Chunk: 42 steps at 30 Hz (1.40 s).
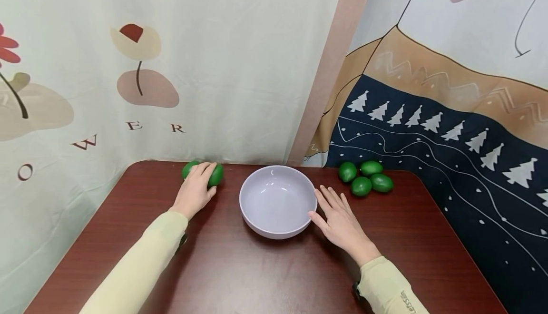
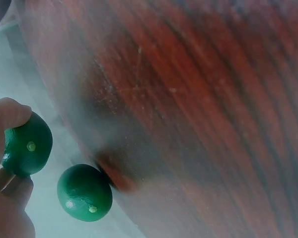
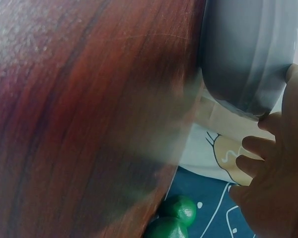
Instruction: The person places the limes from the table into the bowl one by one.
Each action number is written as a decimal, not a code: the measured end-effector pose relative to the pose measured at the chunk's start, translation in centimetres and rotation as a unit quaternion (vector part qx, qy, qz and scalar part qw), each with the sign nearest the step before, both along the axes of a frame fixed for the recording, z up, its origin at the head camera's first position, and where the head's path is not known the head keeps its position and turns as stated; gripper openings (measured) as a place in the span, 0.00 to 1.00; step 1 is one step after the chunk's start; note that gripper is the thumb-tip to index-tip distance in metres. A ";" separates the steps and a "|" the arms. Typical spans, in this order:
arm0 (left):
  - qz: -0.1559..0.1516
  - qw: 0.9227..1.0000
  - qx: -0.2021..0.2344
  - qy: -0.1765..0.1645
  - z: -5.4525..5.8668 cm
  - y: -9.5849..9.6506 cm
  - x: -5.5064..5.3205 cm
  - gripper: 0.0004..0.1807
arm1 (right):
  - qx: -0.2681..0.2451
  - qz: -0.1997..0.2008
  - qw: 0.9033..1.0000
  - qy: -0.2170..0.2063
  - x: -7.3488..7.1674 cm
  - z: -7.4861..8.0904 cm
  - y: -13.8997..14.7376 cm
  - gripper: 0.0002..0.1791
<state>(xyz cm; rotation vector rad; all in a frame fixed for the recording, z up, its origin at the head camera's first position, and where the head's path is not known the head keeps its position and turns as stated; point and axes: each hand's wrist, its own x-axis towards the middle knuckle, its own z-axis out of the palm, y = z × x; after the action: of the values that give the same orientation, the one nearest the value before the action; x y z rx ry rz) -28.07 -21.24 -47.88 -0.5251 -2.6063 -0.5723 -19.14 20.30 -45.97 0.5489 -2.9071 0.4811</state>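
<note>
At the back left of the table, my left hand grips a green lime between thumb and fingers. The left wrist view shows the held lime with a second lime close by, apart from the hand. That second lime lies just left of my fingers in the head view. A pale lavender bowl stands upright at the middle, with nothing in it. My right hand has its fingers spread, with the thumb and index finger touching the bowl's right rim.
Several more green limes lie grouped at the back right, beyond my right hand. The dark red wooden table has rounded back corners. A printed curtain hangs right behind its back edge, and a dark patterned cloth hangs on the right.
</note>
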 end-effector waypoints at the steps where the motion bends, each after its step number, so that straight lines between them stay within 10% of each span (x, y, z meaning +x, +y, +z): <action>1: -0.001 1.000 0.002 0.002 0.1 0.0 0.1 0.37 | 0.001 0.000 1.000 -0.001 0.0 0.0 0.0 0.40; 42: -0.035 0.995 0.091 0.020 3.6 3.6 4.3 0.38 | 0.014 0.007 1.000 0.005 0.0 0.0 -0.1 0.39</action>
<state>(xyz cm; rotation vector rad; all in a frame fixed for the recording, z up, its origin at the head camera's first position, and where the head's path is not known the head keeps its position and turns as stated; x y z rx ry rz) -23.72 -17.62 -44.25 -0.5639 -2.4756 -0.8037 -19.11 20.25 -45.99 0.5734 -2.9066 0.4394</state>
